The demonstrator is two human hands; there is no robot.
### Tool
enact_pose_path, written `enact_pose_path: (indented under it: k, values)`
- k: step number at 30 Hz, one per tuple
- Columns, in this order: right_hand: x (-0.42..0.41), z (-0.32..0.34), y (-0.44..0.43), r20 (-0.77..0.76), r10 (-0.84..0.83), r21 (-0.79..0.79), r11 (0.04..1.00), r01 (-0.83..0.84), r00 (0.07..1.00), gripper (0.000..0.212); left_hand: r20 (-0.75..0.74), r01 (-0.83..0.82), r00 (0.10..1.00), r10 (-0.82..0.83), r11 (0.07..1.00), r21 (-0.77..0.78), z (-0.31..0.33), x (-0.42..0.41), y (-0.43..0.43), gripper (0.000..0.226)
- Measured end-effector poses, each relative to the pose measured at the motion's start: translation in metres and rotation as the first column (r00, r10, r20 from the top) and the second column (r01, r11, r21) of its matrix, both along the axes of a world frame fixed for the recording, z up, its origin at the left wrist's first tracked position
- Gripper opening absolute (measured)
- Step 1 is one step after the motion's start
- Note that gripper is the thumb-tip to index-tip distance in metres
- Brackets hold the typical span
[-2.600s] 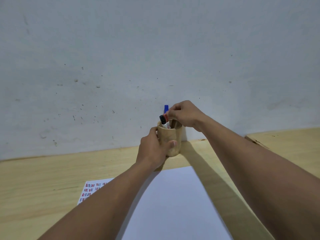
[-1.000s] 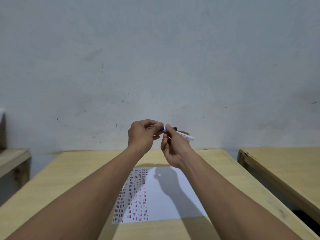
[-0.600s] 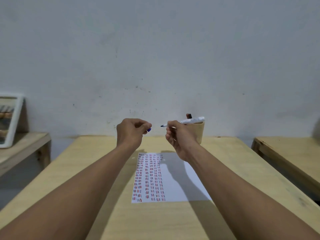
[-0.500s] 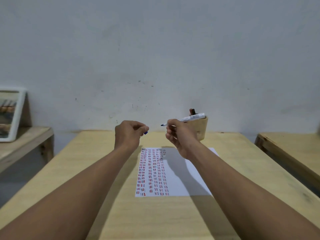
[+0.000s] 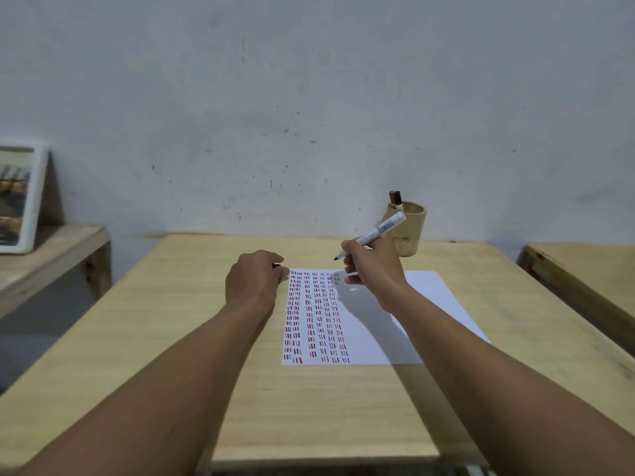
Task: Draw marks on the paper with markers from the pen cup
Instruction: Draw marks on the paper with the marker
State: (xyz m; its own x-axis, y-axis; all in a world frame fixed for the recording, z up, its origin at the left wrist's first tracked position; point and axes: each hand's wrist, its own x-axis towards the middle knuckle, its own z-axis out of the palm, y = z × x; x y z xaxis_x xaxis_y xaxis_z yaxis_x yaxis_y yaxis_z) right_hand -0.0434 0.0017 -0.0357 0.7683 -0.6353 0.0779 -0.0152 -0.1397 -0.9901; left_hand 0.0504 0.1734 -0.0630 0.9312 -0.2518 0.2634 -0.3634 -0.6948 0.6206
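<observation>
A white sheet of paper lies on the wooden table, its left part covered with columns of short red, blue and black marks. My right hand holds an uncapped white marker just above the paper's far edge, tip pointing left and down. My left hand hovers closed beside the paper's far left corner, with a small bit of the marker cap showing at the fingertips. The wooden pen cup stands behind my right hand near the wall, with two markers sticking out.
The grey wall rises right behind the table. A lower wooden bench with a framed picture stands to the left. Another wooden table sits to the right across a gap.
The marker came out of the cup and my left hand pulled its cap off. Both hands have since dropped toward the paper's far edge, and my view has tilted downward.
</observation>
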Motion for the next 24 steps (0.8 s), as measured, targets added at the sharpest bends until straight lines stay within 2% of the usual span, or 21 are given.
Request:
enact_pose_path:
  k: [2,5,8,10,12,16,24]
  values:
    - [0.0,-0.003,-0.002,-0.021,-0.006,-0.035,0.999,0.005,1.0,0.021,-0.017,-0.006,1.0,0.006,1.0,-0.008,0.001,-0.003,0.004,0.044]
    - [-0.001,-0.006,-0.006,-0.052,-0.016,-0.093,0.996,0.011,0.999,0.023,-0.003,-0.034,0.999,0.034,0.999,0.021,-0.002,-0.01,0.011,0.04]
    - [-0.001,-0.009,-0.006,-0.075,-0.034,-0.178,0.984,0.021,0.997,0.016,-0.012,-0.012,1.0,0.015,0.976,0.219,-0.013,-0.022,0.023,0.047]
    - [-0.003,-0.014,-0.004,-0.086,-0.062,-0.226,0.973,0.041,0.994,0.01,-0.073,0.032,0.997,-0.004,0.922,0.387,-0.021,-0.026,0.03,0.056]
    - [-0.004,-0.023,-0.005,-0.101,-0.116,-0.267,0.96,0.085,0.988,0.014,-0.129,0.083,0.991,-0.024,0.874,0.48,-0.024,-0.029,0.033,0.061]
    - [-0.004,-0.037,-0.007,-0.124,-0.164,-0.289,0.95,0.123,0.979,0.019,-0.158,0.133,0.986,-0.056,0.837,0.531,-0.024,-0.031,0.033,0.062]
    - [0.0,-0.04,-0.009,-0.154,-0.173,-0.338,0.935,0.113,0.973,0.022,-0.143,0.122,0.988,-0.049,0.82,0.56,-0.027,-0.03,0.033,0.062]
